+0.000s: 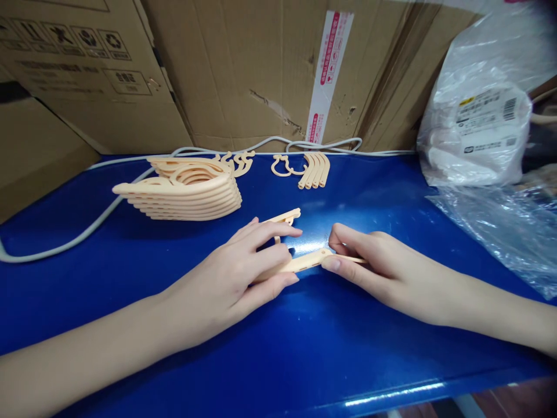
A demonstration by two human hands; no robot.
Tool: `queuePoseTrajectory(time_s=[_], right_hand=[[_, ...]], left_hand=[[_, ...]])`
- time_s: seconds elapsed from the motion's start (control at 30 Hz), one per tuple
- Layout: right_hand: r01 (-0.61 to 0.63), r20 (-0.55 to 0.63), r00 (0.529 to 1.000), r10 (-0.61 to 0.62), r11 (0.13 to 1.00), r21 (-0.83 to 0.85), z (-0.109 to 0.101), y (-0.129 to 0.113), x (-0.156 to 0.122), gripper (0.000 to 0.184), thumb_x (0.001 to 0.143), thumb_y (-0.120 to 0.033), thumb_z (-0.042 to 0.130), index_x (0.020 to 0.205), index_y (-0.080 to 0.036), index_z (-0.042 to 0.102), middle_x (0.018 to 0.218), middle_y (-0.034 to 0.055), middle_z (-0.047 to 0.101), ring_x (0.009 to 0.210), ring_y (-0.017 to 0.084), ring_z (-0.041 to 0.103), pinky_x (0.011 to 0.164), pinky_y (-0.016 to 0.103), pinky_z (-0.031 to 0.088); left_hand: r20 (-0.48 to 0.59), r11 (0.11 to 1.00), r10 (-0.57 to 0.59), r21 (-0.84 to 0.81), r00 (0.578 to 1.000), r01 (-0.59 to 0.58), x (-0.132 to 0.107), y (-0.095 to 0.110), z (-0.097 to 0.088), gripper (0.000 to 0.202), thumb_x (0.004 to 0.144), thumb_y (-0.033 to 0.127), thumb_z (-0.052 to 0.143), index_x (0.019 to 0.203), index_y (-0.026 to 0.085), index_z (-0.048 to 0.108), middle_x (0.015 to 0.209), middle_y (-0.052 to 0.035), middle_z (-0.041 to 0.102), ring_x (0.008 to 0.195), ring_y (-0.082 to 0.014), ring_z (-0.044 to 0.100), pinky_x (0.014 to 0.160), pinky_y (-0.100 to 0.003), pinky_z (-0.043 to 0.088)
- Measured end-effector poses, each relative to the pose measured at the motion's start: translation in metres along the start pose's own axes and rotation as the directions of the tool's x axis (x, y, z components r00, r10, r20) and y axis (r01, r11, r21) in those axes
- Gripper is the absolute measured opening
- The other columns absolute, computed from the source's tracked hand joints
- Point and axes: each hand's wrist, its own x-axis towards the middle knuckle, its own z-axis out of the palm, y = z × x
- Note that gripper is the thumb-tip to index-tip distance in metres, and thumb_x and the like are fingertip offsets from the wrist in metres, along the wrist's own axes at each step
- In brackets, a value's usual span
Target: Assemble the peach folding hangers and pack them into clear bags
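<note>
My left hand (248, 261) is closed around a cream plastic hanger part (304, 262), its thumb below and fingers above. Another length of the cream plastic (285, 216) shows behind those fingers; how the two lengths join is hidden. My right hand (369, 258) pinches a thin cream plastic piece (354, 259) between thumb and curled fingers, right at the end of the hanger part. Much of that thin piece is covered by the hand. Both hands are just above the blue tabletop (278, 366).
A stack of cream hangers (187, 194) lies at the back left, several hooks (241, 164) beside it. Farther right are curved hanger arms (315, 170) and loose hooks (281, 167). A white cable (93, 235) runs along the back and left. Cardboard boxes (243, 69) and a plastic-wrapped package (478, 133) stand behind.
</note>
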Motion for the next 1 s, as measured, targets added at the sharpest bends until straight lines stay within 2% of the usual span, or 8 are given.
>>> queuePoseTrajectory(time_s=[0.17, 0.33, 0.5, 0.67, 0.87, 1.0], right_hand=[[-0.030, 0.020, 0.999, 0.028, 0.990, 0.134, -0.0040, 0.0004, -0.0020, 0.038, 0.100, -0.057, 0.053, 0.087, -0.022, 0.056, 0.078, -0.0018, 0.062, 0.067, 0.014, 0.053, 0.058, 0.026, 0.038], [-0.022, 0.036, 0.999, 0.017, 0.987, 0.158, -0.0047, 0.0011, -0.0018, 0.039, 0.099, -0.058, 0.055, 0.087, -0.021, 0.060, 0.078, -0.0017, 0.063, 0.068, 0.015, 0.054, 0.058, 0.026, 0.038], [0.020, 0.042, 0.999, -0.022, 0.998, 0.063, -0.0032, -0.0014, -0.0024, 0.038, 0.104, -0.054, 0.048, 0.088, -0.021, 0.058, 0.076, -0.0023, 0.063, 0.066, 0.014, 0.054, 0.058, 0.027, 0.035], [0.066, 0.036, 0.997, -0.064, 0.996, -0.067, -0.0023, -0.0034, -0.0032, 0.040, 0.108, -0.050, 0.040, 0.085, -0.022, 0.055, 0.067, -0.0044, 0.055, 0.057, 0.012, 0.049, 0.057, 0.029, 0.032], [0.060, 0.010, 0.998, -0.060, 0.997, -0.038, -0.0015, -0.0056, -0.0033, 0.041, 0.108, -0.050, 0.040, 0.084, -0.022, 0.057, 0.072, -0.0022, 0.060, 0.066, 0.014, 0.057, 0.058, 0.027, 0.038], [0.054, -0.012, 0.998, -0.054, 0.997, -0.052, -0.0012, -0.0060, -0.0032, 0.045, 0.108, -0.054, 0.038, 0.080, -0.022, 0.054, 0.069, -0.0025, 0.059, 0.063, 0.013, 0.056, 0.057, 0.025, 0.038]], left_hand=[[0.028, 1.000, 0.009, -0.003, 1.000, -0.009, -0.0016, -0.0006, -0.0007, 0.022, 0.108, 0.029, 0.044, 0.093, 0.024, 0.058, 0.131, -0.0016, 0.065, 0.145, -0.0177, 0.046, 0.129, -0.044, 0.024], [0.016, 1.000, 0.010, -0.018, 1.000, -0.010, -0.0031, 0.0011, -0.0010, 0.023, 0.108, 0.029, 0.043, 0.093, 0.024, 0.059, 0.132, -0.0029, 0.064, 0.144, -0.0187, 0.046, 0.128, -0.046, 0.028], [0.004, 1.000, 0.003, -0.014, 1.000, -0.003, -0.0026, 0.0031, -0.0004, 0.023, 0.108, 0.029, 0.044, 0.093, 0.023, 0.061, 0.133, -0.0048, 0.063, 0.144, -0.0207, 0.047, 0.128, -0.048, 0.029], [0.006, 0.999, -0.015, -0.044, 1.000, 0.015, -0.0018, 0.0029, -0.0010, 0.023, 0.107, 0.029, 0.044, 0.093, 0.023, 0.061, 0.134, -0.0061, 0.063, 0.145, -0.0216, 0.046, 0.128, -0.050, 0.028], [0.007, 0.998, -0.021, -0.055, 1.000, 0.022, -0.0016, 0.0044, -0.0026, 0.021, 0.107, 0.026, 0.045, 0.094, 0.023, 0.061, 0.133, -0.0056, 0.064, 0.146, -0.0201, 0.045, 0.128, -0.048, 0.028], [-0.015, 0.997, -0.047, -0.063, 0.999, 0.046, -0.0018, 0.0080, -0.0026, 0.021, 0.107, 0.025, 0.046, 0.093, 0.023, 0.061, 0.128, -0.0040, 0.065, 0.145, -0.0189, 0.047, 0.128, -0.046, 0.028]])
